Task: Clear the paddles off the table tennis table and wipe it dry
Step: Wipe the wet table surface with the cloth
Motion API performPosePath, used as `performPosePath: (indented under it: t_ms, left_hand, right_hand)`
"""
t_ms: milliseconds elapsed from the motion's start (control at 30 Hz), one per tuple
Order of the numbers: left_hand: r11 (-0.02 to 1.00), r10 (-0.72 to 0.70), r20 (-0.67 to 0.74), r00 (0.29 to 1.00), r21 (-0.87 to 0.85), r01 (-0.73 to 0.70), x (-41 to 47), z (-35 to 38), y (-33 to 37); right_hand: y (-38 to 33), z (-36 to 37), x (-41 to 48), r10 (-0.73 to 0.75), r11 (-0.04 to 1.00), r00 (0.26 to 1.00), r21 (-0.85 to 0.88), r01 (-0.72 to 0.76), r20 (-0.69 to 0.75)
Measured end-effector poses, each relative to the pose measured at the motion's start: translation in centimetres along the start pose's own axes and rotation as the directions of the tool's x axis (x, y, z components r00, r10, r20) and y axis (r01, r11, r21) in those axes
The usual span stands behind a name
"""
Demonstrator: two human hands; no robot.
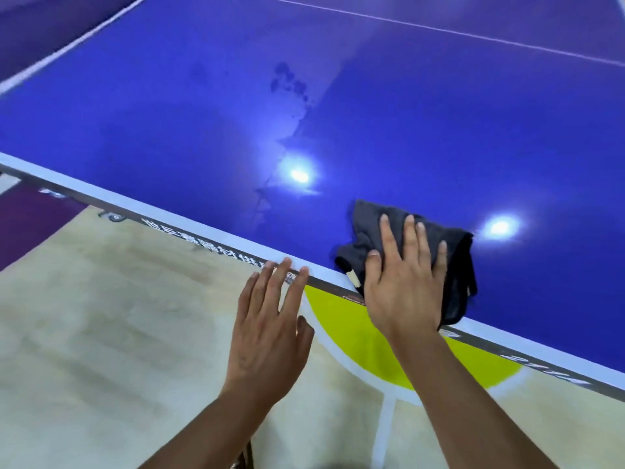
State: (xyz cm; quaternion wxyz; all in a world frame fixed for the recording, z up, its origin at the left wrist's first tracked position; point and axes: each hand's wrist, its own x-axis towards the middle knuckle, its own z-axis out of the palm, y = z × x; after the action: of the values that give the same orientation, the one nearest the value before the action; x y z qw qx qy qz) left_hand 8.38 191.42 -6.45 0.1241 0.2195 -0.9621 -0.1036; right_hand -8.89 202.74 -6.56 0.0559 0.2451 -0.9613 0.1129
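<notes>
The table top filling the upper frame is a hard, smooth blue board with a high gloss that mirrors two lamps. Dull, blotchy smears break the shine at upper centre. Its side rail is dark and matt, printed in white. The cloth, right of centre, is dark, soft, crumpled fabric. The floor at lower left looks like pale, smooth wood.

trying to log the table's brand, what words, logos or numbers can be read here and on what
Nothing reads clearly.
White characters along the table tennis table's dark side rail: motion-blurred, unreadable.
Small reddish mark on the rail beside the right hand: too small.
Dark cloth: pale tag, no legible print.
</notes>
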Motion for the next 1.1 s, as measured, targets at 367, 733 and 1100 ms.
performPosePath:
  t_ms: [367, 733, 1100]
  left_hand:
    - [0.999, -0.048, -0.061, 0.997, 0.007, 0.049, 5.5, -3.2, -15.4]
    - [0.997, 0.072, 0.063, 0.995, -0.011, -0.072, 13.7, -4.4, -20.4]
    - [0.992, 0.126, 0.112, 0.986, -0.034, -0.123, 26.6, -2.1, -20.8]
  right_hand:
    - [-17.9, 3.5, 1.8, -0.07, 0.995, 0.997, 0.074, 0.068, 0.022]
    - [-21.1, 4.8, 10.7, 0.069, 0.997, 0.991, 0.034, -0.074, 0.115]
    - [-18.5, 7.4, 28.9, 0.145, 0.989, 0.98, 0.014, -0.149, 0.133]
